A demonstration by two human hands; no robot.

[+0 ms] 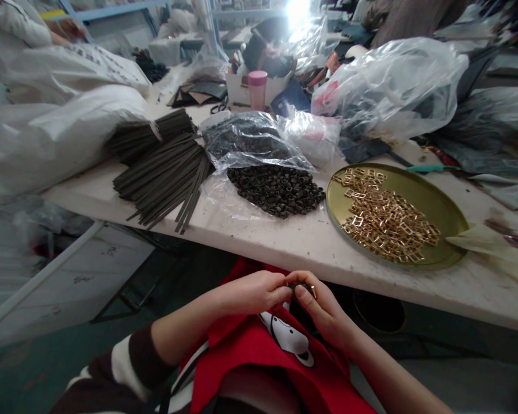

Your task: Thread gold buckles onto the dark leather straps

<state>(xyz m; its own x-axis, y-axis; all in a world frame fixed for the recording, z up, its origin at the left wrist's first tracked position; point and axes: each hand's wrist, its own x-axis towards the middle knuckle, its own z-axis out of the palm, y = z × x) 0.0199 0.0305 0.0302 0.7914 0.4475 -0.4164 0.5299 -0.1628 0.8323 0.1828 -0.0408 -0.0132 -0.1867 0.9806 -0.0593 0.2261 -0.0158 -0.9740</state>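
Over the red apron, just in front of the table edge, my two hands meet. My right hand is closed around a small dark strip piece, with a bit of gold metal showing by its fingers. Fingertips of my left hand are pinched together against the same spot; what they grip is too small to make out. On the table beyond lie a pile of small dark loops, a fan of long dark strips and a round gold tray with many gold rectangular buckles.
Behind the loops is a clear plastic bag of dark pieces. A pink-lidded bottle stands further back. Large plastic bags lie at the back right, white sacks at the left. Another person's sleeve shows at the upper left.
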